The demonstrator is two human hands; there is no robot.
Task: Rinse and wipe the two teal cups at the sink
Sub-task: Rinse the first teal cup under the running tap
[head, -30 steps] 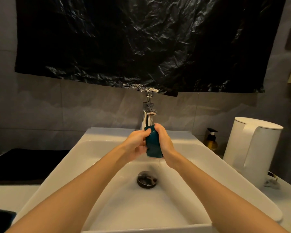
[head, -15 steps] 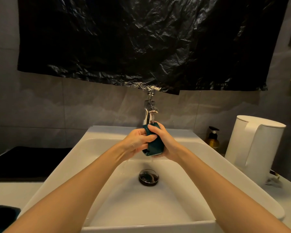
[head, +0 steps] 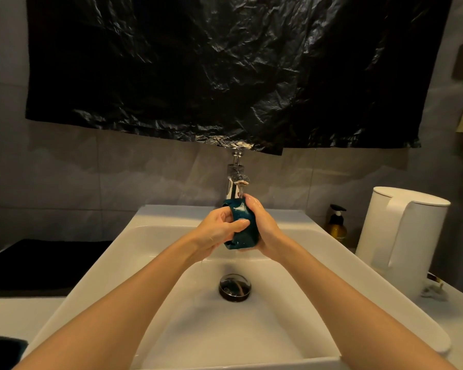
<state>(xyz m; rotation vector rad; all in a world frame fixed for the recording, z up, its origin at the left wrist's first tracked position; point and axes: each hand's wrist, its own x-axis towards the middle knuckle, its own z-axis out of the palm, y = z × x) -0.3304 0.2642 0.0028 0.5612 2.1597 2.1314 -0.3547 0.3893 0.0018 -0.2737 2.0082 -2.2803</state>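
**Cup under tap, both hands on it**

Both hands are clamping one teal cup [head: 243, 231] between them, above the sink [head: 112, 265] basin and just below the tap [head: 234, 182] spout. Left hand [head: 215, 233] is gripping its left side, thumb across the wall. Right hand [head: 265, 228] is wrapping the right side, looking wet. White kettle [head: 401, 236] is standing right of the sink.

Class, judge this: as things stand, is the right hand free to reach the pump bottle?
Probably not yet: the right hand grips the cup with the left hand, though the way to the bottle looks clear.
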